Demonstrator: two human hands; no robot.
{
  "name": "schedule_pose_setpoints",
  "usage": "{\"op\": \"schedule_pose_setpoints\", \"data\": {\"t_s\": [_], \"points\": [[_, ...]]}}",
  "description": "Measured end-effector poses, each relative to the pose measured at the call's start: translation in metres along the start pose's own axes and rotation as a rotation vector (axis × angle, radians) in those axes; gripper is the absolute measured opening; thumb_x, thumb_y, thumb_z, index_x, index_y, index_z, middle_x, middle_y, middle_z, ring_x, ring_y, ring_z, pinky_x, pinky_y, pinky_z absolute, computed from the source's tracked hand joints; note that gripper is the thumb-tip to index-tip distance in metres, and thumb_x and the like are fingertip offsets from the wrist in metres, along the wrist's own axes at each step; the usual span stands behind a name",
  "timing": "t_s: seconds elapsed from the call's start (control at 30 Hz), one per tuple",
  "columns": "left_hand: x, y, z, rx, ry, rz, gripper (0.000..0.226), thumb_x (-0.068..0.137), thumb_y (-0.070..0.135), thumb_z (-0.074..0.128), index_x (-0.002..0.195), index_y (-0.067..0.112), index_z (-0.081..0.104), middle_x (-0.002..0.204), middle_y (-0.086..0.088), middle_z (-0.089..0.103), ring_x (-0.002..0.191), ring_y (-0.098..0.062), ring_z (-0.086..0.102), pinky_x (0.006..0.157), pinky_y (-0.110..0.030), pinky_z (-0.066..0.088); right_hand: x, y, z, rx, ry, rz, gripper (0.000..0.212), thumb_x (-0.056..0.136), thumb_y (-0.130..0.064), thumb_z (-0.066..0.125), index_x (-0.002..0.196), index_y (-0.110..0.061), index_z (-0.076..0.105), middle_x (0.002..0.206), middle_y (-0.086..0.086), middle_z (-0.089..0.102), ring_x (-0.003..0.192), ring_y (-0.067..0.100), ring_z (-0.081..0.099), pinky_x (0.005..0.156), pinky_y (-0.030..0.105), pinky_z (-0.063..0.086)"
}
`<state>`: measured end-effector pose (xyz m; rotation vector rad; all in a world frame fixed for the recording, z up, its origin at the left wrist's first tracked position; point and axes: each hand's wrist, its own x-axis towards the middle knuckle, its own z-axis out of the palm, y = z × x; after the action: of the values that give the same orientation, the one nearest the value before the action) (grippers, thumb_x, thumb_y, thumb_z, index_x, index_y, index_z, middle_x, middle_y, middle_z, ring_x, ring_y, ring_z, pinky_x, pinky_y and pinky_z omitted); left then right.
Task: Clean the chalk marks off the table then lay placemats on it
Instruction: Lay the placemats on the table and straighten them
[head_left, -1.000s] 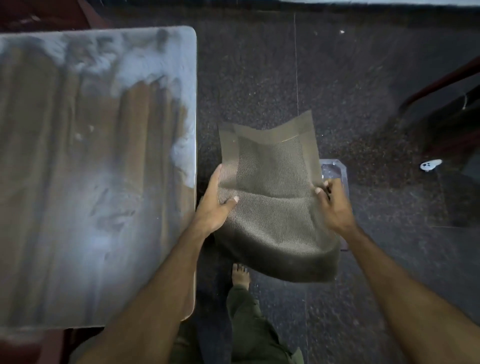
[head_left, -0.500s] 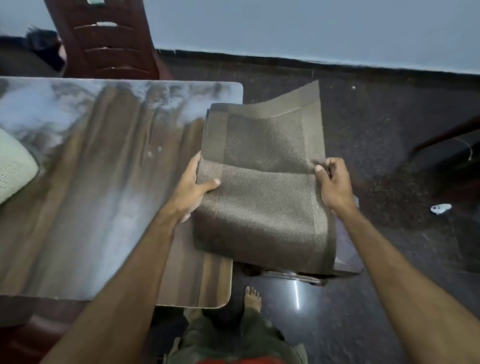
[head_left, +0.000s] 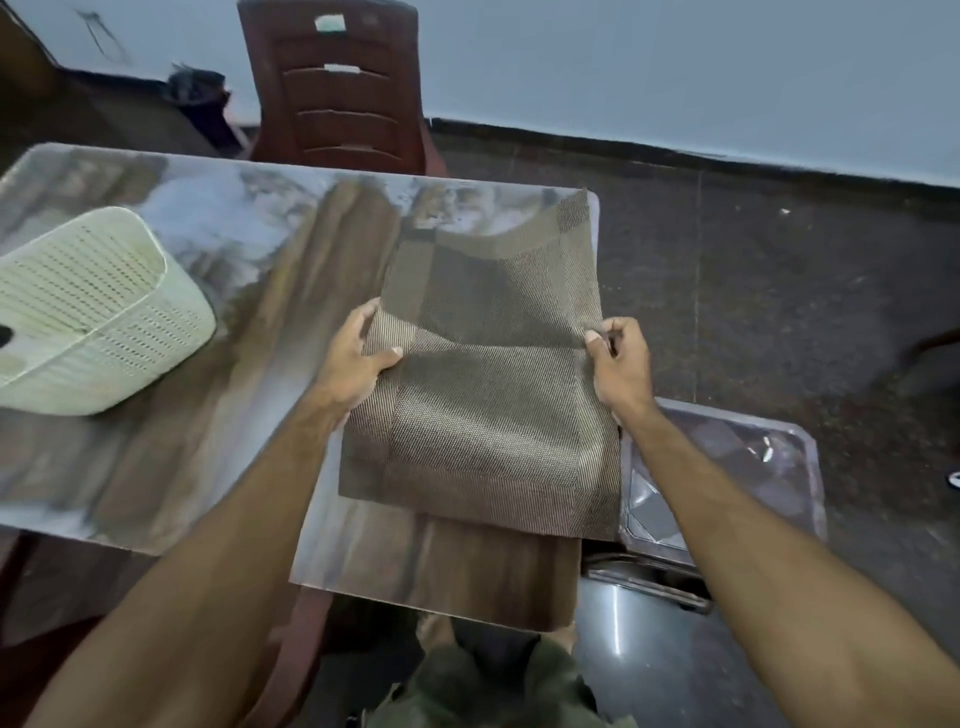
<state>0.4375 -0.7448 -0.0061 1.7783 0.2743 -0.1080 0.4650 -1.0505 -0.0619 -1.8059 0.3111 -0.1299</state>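
A brown woven placemat (head_left: 483, 395), possibly a stack, hangs over the right end of the wooden table (head_left: 218, 415). My left hand (head_left: 353, 358) grips its left edge, thumb on top. My right hand (head_left: 621, 364) pinches its right edge. The mat sags in the middle and its far corner stands up near the table's far right corner. The tabletop shows pale smeared chalk haze, heaviest along the far edge.
A white perforated basket (head_left: 88, 312) lies tipped on the table's left part. A dark red plastic chair (head_left: 337, 88) stands behind the table. A clear plastic bin (head_left: 727, 467) sits on the dark floor right of the table. My legs show below.
Both hands have carried the placemat from above the floor bin leftward and up over the table's right end. The view has lifted, bringing the basket and chair into sight.
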Motion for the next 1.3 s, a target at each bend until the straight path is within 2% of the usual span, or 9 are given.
{"op": "schedule_pose_setpoints", "data": {"t_s": [0.2,0.4,0.6,0.7,0.83,0.93,1.03,1.17,1.3], "points": [[0.027,-0.026,-0.028,-0.030,0.017,-0.052,0.061,0.092,-0.012,0.056,0.148,0.004,0.037,0.138,-0.009,0.056,0.121,-0.015,0.060,0.105,-0.026,0.046,0.013,0.008,0.037,-0.046,0.001,0.073,0.008,0.099,-0.016,0.057,0.104,-0.015,0.050,0.094,0.007,0.058,0.075,0.014,0.056,0.070,0.033,0.048],[0.016,-0.073,-0.040,-0.060,0.113,-0.352,0.047,0.095,-0.002,0.058,0.141,0.001,0.045,0.101,-0.009,0.061,0.081,-0.012,0.058,0.077,-0.023,0.046,-0.009,0.046,0.038,-0.103,-0.043,0.263,0.029,0.097,-0.012,0.059,0.125,-0.005,0.053,0.094,0.004,0.058,0.070,0.011,0.051,0.063,0.018,0.043],[-0.013,-0.113,-0.053,0.160,0.039,-0.459,0.032,0.092,0.010,0.067,0.122,0.000,0.060,0.117,-0.022,0.067,0.103,-0.030,0.065,0.092,-0.039,0.050,-0.043,0.065,0.021,-0.041,-0.106,0.444,0.021,0.096,-0.013,0.062,0.117,-0.012,0.056,0.099,0.009,0.060,0.089,0.020,0.061,0.078,0.038,0.057],[-0.031,-0.126,-0.053,0.270,0.052,-0.419,0.024,0.089,0.007,0.071,0.110,-0.002,0.066,0.097,-0.020,0.071,0.088,-0.029,0.067,0.080,-0.037,0.052,-0.066,0.069,0.016,-0.167,-0.138,0.469,0.023,0.093,-0.011,0.066,0.114,-0.007,0.058,0.077,0.001,0.054,0.067,0.016,0.056,0.054,0.033,0.053],[-0.037,-0.124,-0.045,0.320,0.127,-0.311,0.026,0.085,-0.002,0.072,0.108,0.000,0.063,0.077,-0.006,0.060,0.066,-0.011,0.054,0.061,-0.021,0.042,-0.076,0.064,0.019,-0.309,-0.137,0.350,0.017,0.090,-0.002,0.066,0.105,-0.006,0.059,0.060,-0.004,0.038,0.063,0.015,0.047,0.074,0.051,0.055],[-0.029,-0.115,-0.038,0.310,0.188,-0.264,0.026,0.087,0.004,0.071,0.111,0.009,0.063,0.084,-0.002,0.062,0.066,0.003,0.053,0.055,-0.003,0.037,-0.068,0.054,0.025,-0.307,-0.048,0.276,0.017,0.090,0.002,0.065,0.107,0.004,0.060,0.060,-0.003,0.039,0.056,0.010,0.040,0.066,0.037,0.051],[-0.025,-0.112,-0.035,0.309,0.210,-0.265,0.026,0.087,0.007,0.072,0.111,0.009,0.064,0.081,-0.002,0.062,0.067,-0.004,0.056,0.057,-0.010,0.039,-0.065,0.048,0.027,-0.337,-0.031,0.247,0.017,0.090,0.001,0.066,0.105,0.003,0.060,0.059,-0.003,0.043,0.045,0.001,0.045,0.051,0.015,0.041],[-0.030,-0.114,-0.038,0.273,0.218,-0.319,0.024,0.086,0.008,0.074,0.108,0.001,0.066,0.090,-0.011,0.066,0.081,-0.019,0.060,0.073,-0.024,0.045,-0.069,0.055,0.024,-0.354,-0.038,0.260,0.016,0.090,-0.002,0.068,0.102,0.006,0.061,0.054,-0.005,0.041,0.043,0.002,0.042,0.057,0.024,0.044],[-0.036,-0.119,-0.039,0.259,0.261,-0.352,0.021,0.085,0.008,0.075,0.101,-0.003,0.068,0.089,-0.013,0.064,0.077,-0.018,0.057,0.052,-0.007,0.041,-0.073,0.057,0.025,-0.402,-0.039,0.237,0.018,0.088,-0.006,0.071,0.102,0.000,0.061,0.055,-0.008,0.044,0.043,-0.001,0.044,0.047,0.010,0.036]]}}
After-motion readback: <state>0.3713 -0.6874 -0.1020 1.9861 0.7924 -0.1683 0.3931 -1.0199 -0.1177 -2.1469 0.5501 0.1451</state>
